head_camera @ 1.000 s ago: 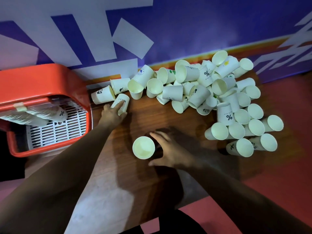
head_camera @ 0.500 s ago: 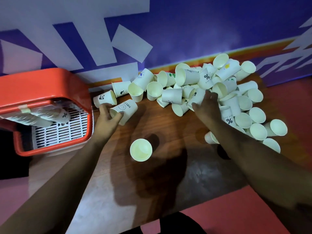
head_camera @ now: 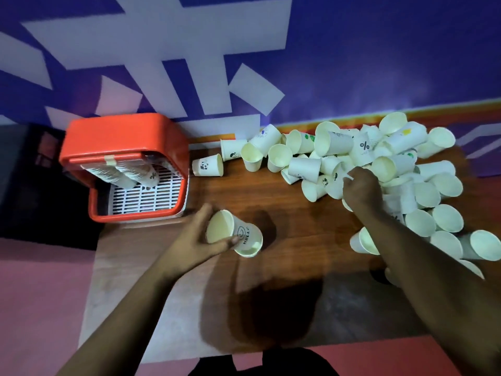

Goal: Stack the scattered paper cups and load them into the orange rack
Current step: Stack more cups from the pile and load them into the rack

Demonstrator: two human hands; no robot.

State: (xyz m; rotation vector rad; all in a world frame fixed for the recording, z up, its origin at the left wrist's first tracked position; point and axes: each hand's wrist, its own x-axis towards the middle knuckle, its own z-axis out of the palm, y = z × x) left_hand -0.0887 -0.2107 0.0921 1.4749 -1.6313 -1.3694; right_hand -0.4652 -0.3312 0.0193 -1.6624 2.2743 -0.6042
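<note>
Change since half a second ago: left hand (head_camera: 200, 240) has carried the HELLO cup (head_camera: 238, 234) from beside the orange rack (head_camera: 122, 131) to the lone standing cup (head_camera: 250, 251) at mid-bench (head_camera: 284, 213). Its base appears to be entering that cup's mouth, so a new stack is being started. Left grip: fingers and thumb wrapped round the HELLO cup, cup tilted.

Right hand (head_camera: 360, 188) remains in the cup pile (head_camera: 393, 164), fingers curled, palm down. Cannot tell whether it holds a cup. Rack already holds stacked cups (head_camera: 127, 172).
</note>
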